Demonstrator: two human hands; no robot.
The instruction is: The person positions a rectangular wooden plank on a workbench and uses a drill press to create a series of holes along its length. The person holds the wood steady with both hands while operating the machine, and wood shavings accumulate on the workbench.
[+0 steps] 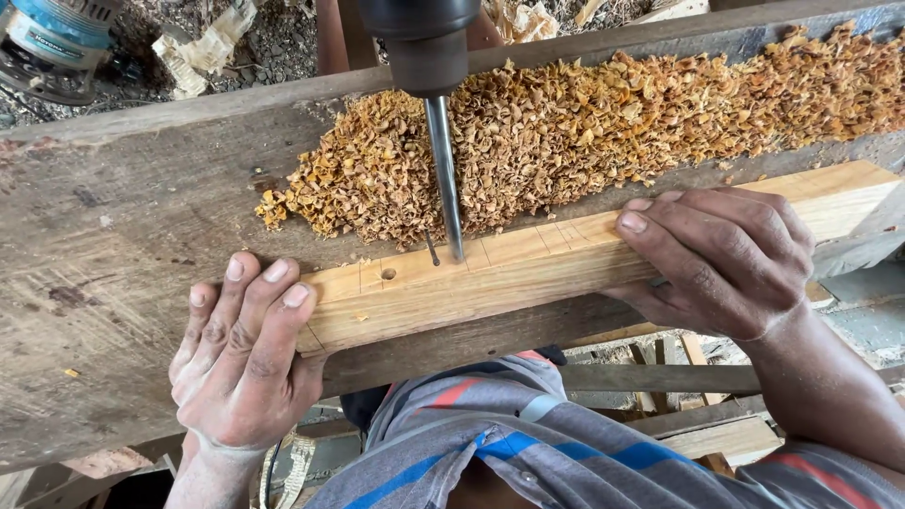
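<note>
Weathered grey workbench plank running across, stained and cracked. Heap of orange wood chips lying along its far side. Blue power tool sitting far left on a sawdust-strewn floor. Daylight falling evenly. Timber offcuts showing near right, below.
</note>
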